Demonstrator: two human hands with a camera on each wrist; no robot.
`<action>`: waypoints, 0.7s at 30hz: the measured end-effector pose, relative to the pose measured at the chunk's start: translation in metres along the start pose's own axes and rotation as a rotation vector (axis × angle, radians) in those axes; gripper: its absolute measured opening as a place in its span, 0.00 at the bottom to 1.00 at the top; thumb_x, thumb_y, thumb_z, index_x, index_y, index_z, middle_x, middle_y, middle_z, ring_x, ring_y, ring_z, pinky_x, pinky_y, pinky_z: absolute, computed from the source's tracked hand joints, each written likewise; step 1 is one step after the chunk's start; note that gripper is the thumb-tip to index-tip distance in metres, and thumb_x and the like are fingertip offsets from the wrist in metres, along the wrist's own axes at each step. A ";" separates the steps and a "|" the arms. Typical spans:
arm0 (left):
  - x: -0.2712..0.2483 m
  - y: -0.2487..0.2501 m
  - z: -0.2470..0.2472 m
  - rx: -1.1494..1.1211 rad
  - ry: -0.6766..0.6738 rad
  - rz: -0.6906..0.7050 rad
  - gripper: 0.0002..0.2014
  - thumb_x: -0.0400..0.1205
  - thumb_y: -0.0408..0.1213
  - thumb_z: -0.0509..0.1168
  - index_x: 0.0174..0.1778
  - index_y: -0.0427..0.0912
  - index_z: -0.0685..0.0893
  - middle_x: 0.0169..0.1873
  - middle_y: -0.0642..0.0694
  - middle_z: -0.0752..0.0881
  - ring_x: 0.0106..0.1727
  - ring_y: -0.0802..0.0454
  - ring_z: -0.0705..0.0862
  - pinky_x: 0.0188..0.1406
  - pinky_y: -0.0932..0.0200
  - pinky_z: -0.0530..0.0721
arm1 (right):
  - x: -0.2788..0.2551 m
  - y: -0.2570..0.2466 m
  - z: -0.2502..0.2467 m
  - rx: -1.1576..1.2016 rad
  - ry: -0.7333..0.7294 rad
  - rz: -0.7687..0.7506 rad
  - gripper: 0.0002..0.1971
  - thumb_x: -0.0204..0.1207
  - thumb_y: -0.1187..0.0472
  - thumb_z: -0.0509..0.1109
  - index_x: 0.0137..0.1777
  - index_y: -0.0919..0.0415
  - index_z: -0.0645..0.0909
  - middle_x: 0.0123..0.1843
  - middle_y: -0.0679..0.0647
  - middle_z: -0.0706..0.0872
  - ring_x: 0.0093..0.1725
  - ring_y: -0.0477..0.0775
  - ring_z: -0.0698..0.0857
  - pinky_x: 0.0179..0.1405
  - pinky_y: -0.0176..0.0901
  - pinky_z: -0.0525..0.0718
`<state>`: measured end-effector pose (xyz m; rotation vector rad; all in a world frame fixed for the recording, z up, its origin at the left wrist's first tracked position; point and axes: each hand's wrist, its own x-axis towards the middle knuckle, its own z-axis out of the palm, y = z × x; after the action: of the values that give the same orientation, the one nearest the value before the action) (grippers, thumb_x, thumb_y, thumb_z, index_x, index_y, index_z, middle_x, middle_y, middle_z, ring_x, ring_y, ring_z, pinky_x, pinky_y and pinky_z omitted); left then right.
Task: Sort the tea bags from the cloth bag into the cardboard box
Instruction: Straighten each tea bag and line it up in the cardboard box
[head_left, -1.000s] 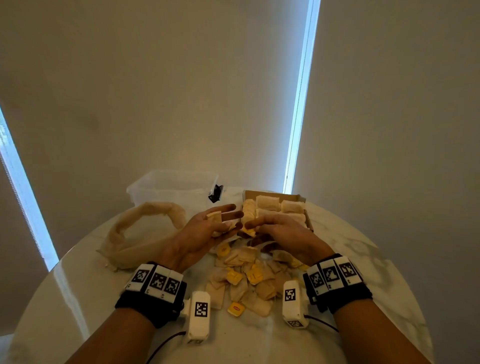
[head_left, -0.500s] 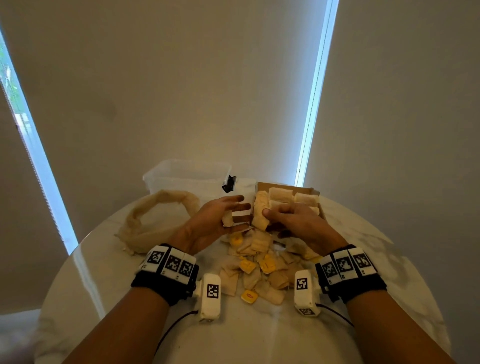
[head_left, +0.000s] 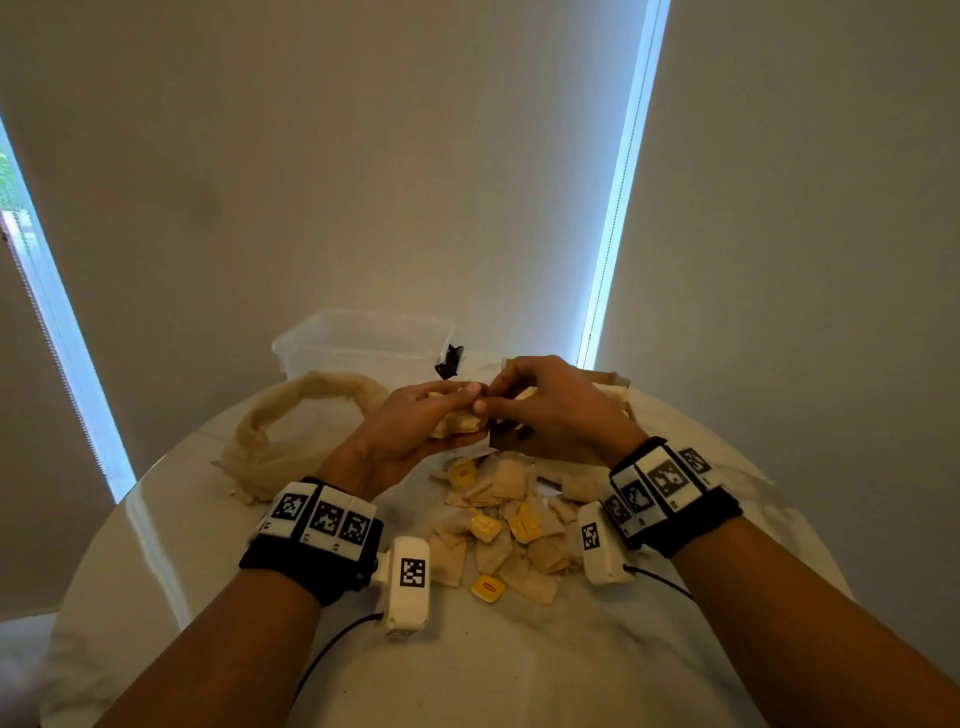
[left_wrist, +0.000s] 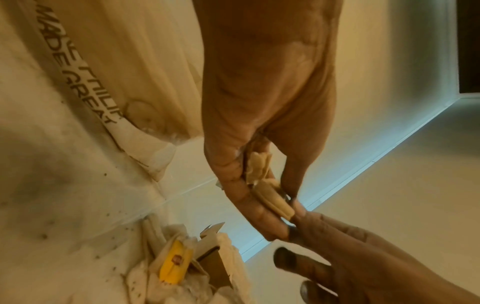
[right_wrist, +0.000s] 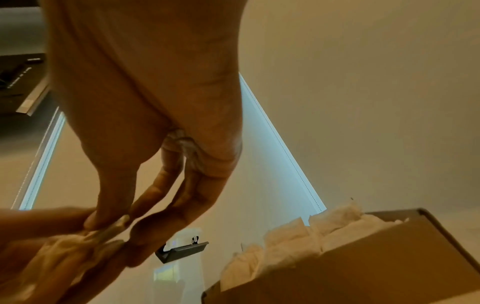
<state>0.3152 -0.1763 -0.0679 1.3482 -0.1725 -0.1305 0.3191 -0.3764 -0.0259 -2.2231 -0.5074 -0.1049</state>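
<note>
My left hand (head_left: 470, 413) holds a small stack of beige tea bags (head_left: 457, 423) above the table. My right hand (head_left: 491, 402) pinches the end of the same stack (left_wrist: 271, 198), fingertip to fingertip with the left. The right hand hides most of the cardboard box (head_left: 615, 384). In the right wrist view the box (right_wrist: 363, 261) holds rows of upright tea bags (right_wrist: 306, 234). Several loose tea bags with yellow tags (head_left: 511, 514) lie piled between my wrists. The limp cloth bag (head_left: 291, 431) lies at the left.
A clear plastic tub (head_left: 363, 343) stands at the back of the round white marble table (head_left: 156, 519), with a black clip (head_left: 449, 361) beside it. The table ends close to a wall with blinds.
My right hand has left the rows of tea bags in the box and moved left to meet the left hand. It now pinches the stack that the left hand holds.
</note>
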 end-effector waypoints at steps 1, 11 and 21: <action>0.000 0.001 -0.002 -0.007 0.039 0.022 0.14 0.87 0.37 0.73 0.66 0.35 0.90 0.61 0.35 0.93 0.61 0.41 0.93 0.55 0.52 0.94 | -0.001 -0.001 -0.002 -0.051 0.007 -0.008 0.12 0.77 0.48 0.83 0.54 0.52 0.89 0.50 0.46 0.93 0.44 0.46 0.94 0.43 0.42 0.93; 0.003 -0.001 -0.003 0.099 0.090 0.008 0.11 0.90 0.32 0.68 0.66 0.42 0.91 0.60 0.38 0.93 0.63 0.40 0.92 0.59 0.44 0.94 | 0.008 0.003 0.037 -0.822 -0.445 0.075 0.15 0.77 0.45 0.83 0.55 0.54 0.90 0.51 0.50 0.91 0.52 0.53 0.89 0.58 0.50 0.92; 0.001 -0.004 -0.003 0.143 0.109 -0.014 0.09 0.89 0.37 0.71 0.63 0.42 0.91 0.56 0.42 0.94 0.61 0.42 0.92 0.61 0.42 0.93 | 0.011 -0.006 0.002 -0.646 -0.488 0.136 0.12 0.84 0.47 0.76 0.57 0.54 0.93 0.47 0.44 0.93 0.44 0.41 0.89 0.47 0.35 0.86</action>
<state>0.3172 -0.1750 -0.0727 1.4953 -0.0813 -0.0571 0.3268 -0.3685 -0.0202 -2.9263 -0.6428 0.4115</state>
